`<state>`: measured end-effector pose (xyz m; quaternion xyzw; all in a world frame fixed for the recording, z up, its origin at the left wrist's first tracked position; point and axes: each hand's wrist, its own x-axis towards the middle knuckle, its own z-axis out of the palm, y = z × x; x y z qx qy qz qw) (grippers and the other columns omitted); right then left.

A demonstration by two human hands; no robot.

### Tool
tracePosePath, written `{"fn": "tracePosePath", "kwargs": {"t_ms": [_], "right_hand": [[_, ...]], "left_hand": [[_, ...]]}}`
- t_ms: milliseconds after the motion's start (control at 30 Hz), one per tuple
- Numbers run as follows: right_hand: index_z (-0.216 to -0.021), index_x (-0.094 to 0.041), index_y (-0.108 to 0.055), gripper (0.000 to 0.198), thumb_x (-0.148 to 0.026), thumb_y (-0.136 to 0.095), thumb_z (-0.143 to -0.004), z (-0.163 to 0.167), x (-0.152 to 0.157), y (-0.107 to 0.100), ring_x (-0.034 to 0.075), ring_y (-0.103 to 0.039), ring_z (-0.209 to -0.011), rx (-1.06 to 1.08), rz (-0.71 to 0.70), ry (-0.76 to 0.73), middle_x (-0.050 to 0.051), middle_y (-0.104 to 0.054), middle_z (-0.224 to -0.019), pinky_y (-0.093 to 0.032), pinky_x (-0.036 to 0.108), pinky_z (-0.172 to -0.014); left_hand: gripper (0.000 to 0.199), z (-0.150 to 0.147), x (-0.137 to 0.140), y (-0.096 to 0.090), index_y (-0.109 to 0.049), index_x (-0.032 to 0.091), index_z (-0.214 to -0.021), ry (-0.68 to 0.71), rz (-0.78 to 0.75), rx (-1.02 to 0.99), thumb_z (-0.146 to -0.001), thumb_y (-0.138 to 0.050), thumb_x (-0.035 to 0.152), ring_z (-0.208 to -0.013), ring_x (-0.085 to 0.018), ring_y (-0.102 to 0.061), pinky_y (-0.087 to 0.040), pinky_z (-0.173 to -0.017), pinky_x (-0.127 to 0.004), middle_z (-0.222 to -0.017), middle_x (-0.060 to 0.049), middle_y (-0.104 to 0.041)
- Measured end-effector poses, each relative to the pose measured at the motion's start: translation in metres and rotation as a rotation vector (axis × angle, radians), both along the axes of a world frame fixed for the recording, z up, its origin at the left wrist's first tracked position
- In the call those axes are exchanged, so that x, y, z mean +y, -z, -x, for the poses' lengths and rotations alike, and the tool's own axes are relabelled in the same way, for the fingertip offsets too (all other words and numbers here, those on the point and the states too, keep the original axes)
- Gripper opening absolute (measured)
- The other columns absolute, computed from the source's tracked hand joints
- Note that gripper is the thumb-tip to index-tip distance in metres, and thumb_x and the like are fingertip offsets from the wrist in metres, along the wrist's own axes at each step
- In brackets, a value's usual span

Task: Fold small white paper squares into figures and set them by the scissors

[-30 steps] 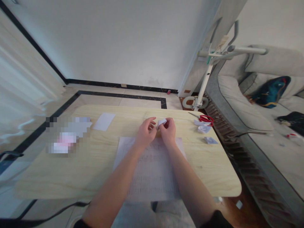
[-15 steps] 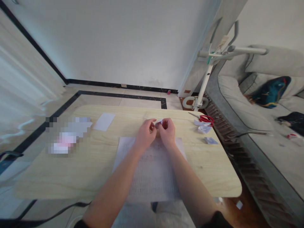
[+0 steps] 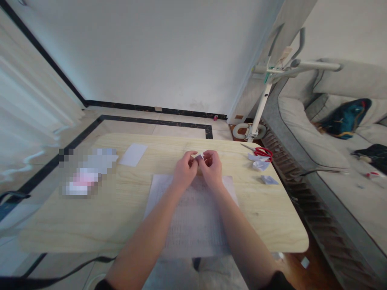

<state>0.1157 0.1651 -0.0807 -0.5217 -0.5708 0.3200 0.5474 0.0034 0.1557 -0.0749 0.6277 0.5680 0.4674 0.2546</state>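
A small folded piece of white paper (image 3: 200, 156) is between my two hands, above the far edge of a large printed sheet (image 3: 193, 225). My left hand (image 3: 186, 171) is closed, thumb and fingers pinching the paper's left side. From the right, my right hand (image 3: 212, 168) pinches the same piece, its fingers curled behind it. Much of the paper is hidden by my fingers. The large sheet lies flat on the wooden table under my forearms.
Red-handled scissors (image 3: 262, 152) lie at the table's far right beside folded papers (image 3: 260, 162) and another folded piece (image 3: 269, 180). A blank white sheet (image 3: 133, 154) rests at the far left, near a blurred-out pile (image 3: 86, 177). A grey sofa (image 3: 341, 193) stands right of the table.
My left fingers have closed in on the folded paper, and its white tip now shows higher between my hands. The other things lie as before.
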Motion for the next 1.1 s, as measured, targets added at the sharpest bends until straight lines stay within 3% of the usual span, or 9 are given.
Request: {"fn": "tracePosePath", "kwargs": {"t_ms": [367, 600, 800, 1100], "right_hand": [[-0.093, -0.021, -0.055, 0.021, -0.033, -0.061, -0.077, -0.002, 0.002, 0.002, 0.010, -0.048, -0.053, 0.027, 0.025, -0.056, -0.006, -0.050, -0.061, -0.037, 0.023, -0.051], [-0.087, -0.021, -0.054, 0.015, -0.030, -0.059, -0.077, -0.002, 0.006, 0.007, 0.011, -0.049, -0.054, 0.044, 0.020, -0.020, -0.003, -0.054, -0.066, -0.039, 0.024, -0.051], [-0.088, -0.022, -0.053, 0.016, -0.022, -0.057, -0.073, -0.004, 0.008, 0.011, 0.012, -0.052, -0.058, -0.007, 0.007, -0.027, -0.003, -0.056, -0.069, -0.042, 0.026, -0.056], [-0.079, -0.021, -0.050, 0.009, -0.020, -0.057, -0.072, -0.005, 0.007, 0.009, 0.011, -0.048, -0.057, -0.026, -0.018, -0.009, -0.004, -0.052, -0.068, -0.040, 0.026, -0.056]], "left_hand": [[0.017, 0.002, 0.004, 0.002, -0.059, 0.019, -0.095, -0.045, 0.062, -0.095, -0.083, -0.048, 0.023, -0.060, -0.013, -0.058, -0.044, -0.061, -0.024, -0.068, 0.001, -0.061], [0.020, 0.000, 0.002, 0.002, -0.060, 0.020, -0.097, 0.013, 0.059, 0.003, -0.086, -0.050, 0.033, -0.068, -0.015, -0.062, -0.045, -0.064, -0.025, -0.074, -0.002, -0.065], [0.016, 0.002, 0.002, 0.004, -0.061, 0.020, -0.096, 0.003, 0.025, 0.089, -0.085, -0.051, 0.026, -0.069, -0.016, -0.063, -0.045, -0.065, -0.026, -0.075, -0.003, -0.067], [0.017, 0.002, 0.002, 0.004, -0.062, 0.020, -0.096, -0.033, 0.005, 0.066, -0.083, -0.051, 0.024, -0.066, -0.015, -0.062, -0.045, -0.065, -0.026, -0.072, -0.002, -0.067]]}}
